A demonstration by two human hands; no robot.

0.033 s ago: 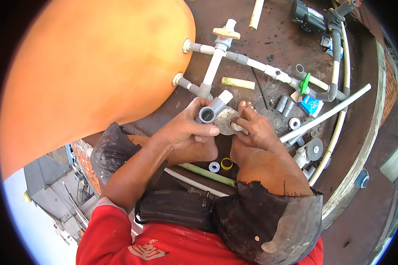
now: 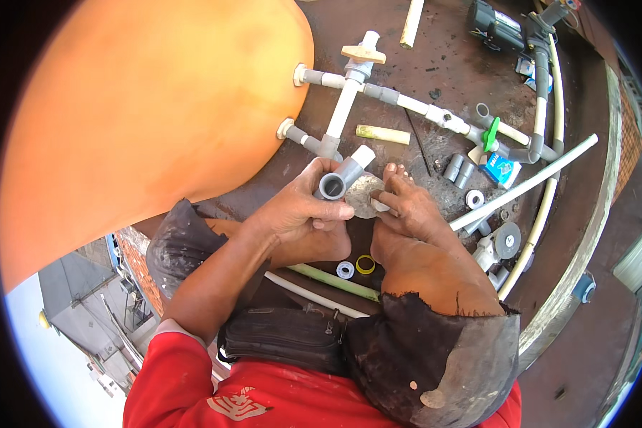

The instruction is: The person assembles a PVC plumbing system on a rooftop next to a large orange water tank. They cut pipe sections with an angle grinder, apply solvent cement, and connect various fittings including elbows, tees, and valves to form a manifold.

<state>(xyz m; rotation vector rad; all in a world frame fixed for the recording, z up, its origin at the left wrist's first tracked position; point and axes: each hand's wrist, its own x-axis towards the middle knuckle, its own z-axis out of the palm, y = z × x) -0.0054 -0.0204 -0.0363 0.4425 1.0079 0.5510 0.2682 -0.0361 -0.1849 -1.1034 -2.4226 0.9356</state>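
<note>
My left hand (image 2: 299,212) grips a grey plastic pipe fitting (image 2: 335,182) with a short white pipe stub, its open socket facing up. My right hand (image 2: 409,207) is right beside it. Its fingers pinch the edge of a round grey abrasive disc (image 2: 362,194), which touches the fitting. Both hands are low over a dark brown platform, between my knees. A white ring (image 2: 345,269) and a yellow ring (image 2: 365,265) lie just below the hands.
A big orange tank (image 2: 157,107) fills the left, with a white-and-grey pipe assembly (image 2: 349,93) joined to it. To the right are grey couplings (image 2: 458,170), a green valve handle (image 2: 491,134), a blue box (image 2: 503,170) and a long white pipe (image 2: 528,185). The platform rim (image 2: 585,250) curves at right.
</note>
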